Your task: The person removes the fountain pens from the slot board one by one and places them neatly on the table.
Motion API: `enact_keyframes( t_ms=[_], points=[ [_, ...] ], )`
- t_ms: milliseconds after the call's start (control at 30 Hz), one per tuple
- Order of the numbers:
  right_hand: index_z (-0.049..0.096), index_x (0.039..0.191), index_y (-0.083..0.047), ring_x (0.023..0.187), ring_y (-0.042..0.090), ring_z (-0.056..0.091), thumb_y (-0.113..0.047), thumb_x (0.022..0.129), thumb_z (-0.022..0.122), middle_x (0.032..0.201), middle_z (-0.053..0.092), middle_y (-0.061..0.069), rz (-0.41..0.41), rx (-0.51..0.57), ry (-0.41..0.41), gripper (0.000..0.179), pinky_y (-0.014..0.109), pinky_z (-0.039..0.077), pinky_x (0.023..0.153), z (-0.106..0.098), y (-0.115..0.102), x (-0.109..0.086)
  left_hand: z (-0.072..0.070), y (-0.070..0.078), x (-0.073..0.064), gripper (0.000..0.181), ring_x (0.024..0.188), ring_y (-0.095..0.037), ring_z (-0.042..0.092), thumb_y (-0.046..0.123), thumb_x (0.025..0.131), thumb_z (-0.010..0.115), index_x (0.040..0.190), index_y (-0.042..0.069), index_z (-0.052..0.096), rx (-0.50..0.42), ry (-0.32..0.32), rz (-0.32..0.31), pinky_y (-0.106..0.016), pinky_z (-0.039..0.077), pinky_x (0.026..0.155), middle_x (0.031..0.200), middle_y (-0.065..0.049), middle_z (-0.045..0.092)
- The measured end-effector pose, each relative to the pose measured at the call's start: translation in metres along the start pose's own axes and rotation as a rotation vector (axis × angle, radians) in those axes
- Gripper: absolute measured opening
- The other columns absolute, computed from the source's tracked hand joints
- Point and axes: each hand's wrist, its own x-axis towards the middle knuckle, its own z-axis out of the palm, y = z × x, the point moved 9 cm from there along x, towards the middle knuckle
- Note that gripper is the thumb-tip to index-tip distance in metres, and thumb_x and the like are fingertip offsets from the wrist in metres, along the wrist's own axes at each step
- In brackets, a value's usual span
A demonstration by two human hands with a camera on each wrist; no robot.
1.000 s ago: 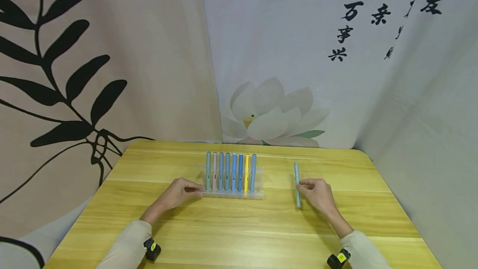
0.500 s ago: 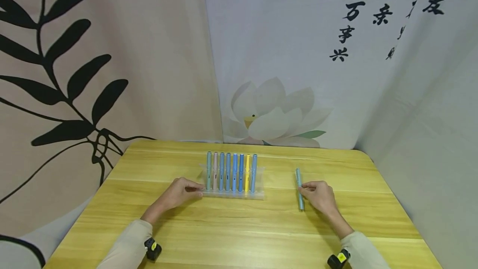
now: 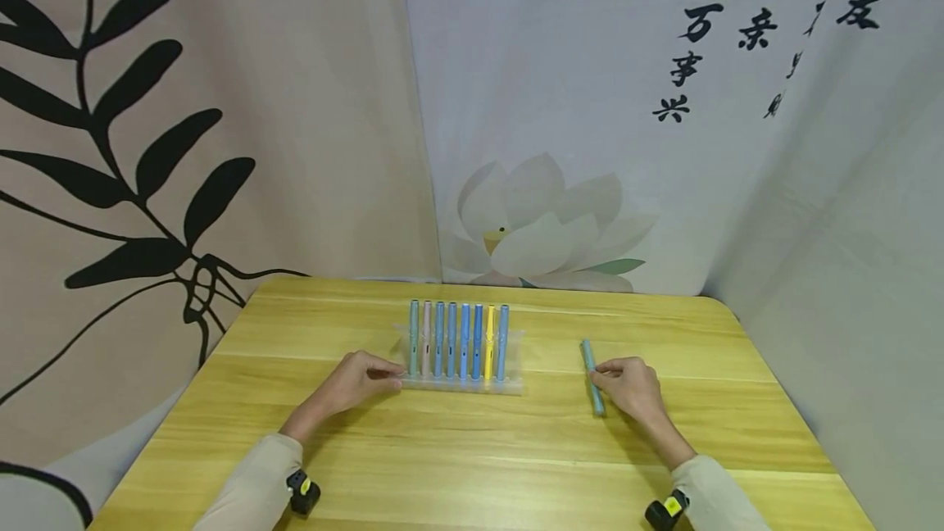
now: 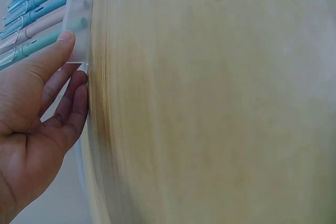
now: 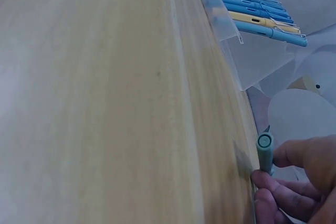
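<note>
A clear plastic pen stand [image 3: 510, 386] stands on the wooden table, with a row of several pens [image 3: 451, 342] leaning upright in it: green, pinkish, blue and one yellow. My left hand [image 3: 361, 375] grips the stand's left end; in the left wrist view its thumb lies on the clear wall [image 4: 79, 48] beside the green pen [image 4: 42, 41]. To the right of the stand, my right hand [image 3: 633, 388] pinches a light green pen [image 3: 587, 357] between thumb and fingers. That pen slants, its far end to the left. The right wrist view shows its round end [image 5: 265, 141] facing the camera.
The yellow wood-grain table [image 3: 472, 457] reaches back to a printed curtain [image 3: 560, 105] with a lotus, dark leaves and writing. A pale curtain [image 3: 833, 228] hangs along the right side. Each sleeve cuff carries a small black camera [image 3: 302, 492].
The light green pen has come slightly nearer at its far end, and its near end has swung to the right, so it slants more. My left hand and the stand stay put.
</note>
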Motion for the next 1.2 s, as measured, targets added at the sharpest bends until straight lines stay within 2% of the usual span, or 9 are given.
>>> enact_keyframes(
  t_ms=[300,533,833,1033,1200],
  points=[
    [0.08,0.098,-0.002,0.066,0.013,0.067,-0.022,0.09,0.078,0.081,0.077,0.007,-0.019,-0.041,0.019,0.022,0.031,0.048,0.055,-0.001,-0.006,-0.001,0.0,-0.002,0.002,0.028,0.103,-0.021,0.072,0.023,0.096,0.073,0.119,0.007,0.077,-0.009,0.0,-0.003,-0.028,0.058,0.084,0.116,-0.008,0.076],
    [0.079,0.096,-0.001,0.061,0.011,0.064,-0.02,0.089,0.079,0.076,0.076,0.003,-0.03,-0.033,0.024,0.02,0.031,0.046,0.053,0.001,-0.008,-0.001,0.0,-0.002,0.002,0.028,0.104,-0.022,0.072,0.024,0.096,0.073,0.118,0.007,0.077,-0.01,0.001,-0.01,-0.029,0.058,0.084,0.117,-0.008,0.076],
    [0.078,0.104,0.0,0.067,0.014,0.067,-0.023,0.09,0.078,0.082,0.077,0.006,-0.047,-0.034,0.022,0.027,0.031,0.05,0.057,-0.006,-0.014,-0.002,0.001,-0.003,0.003,0.029,0.103,-0.021,0.072,0.025,0.096,0.073,0.118,0.007,0.077,-0.003,-0.001,0.003,-0.029,0.058,0.084,0.116,-0.007,0.076],
    [0.078,0.109,-0.002,0.079,0.02,0.072,-0.021,0.092,0.077,0.091,0.078,0.008,-0.118,-0.019,0.038,0.025,0.036,0.056,0.066,-0.012,-0.028,-0.002,0.0,-0.001,0.001,0.03,0.104,-0.023,0.072,0.025,0.097,0.073,0.119,0.006,0.076,-0.002,-0.001,0.006,-0.029,0.058,0.085,0.117,-0.009,0.075],
    [0.076,0.115,-0.001,0.088,0.025,0.072,-0.022,0.094,0.075,0.098,0.078,0.008,-0.183,0.015,0.018,0.029,0.039,0.059,0.072,-0.011,-0.045,-0.003,0.0,-0.001,0.0,0.03,0.104,-0.023,0.072,0.025,0.097,0.072,0.119,0.005,0.076,-0.004,-0.002,0.005,-0.029,0.058,0.084,0.116,-0.009,0.076]
  ],
)
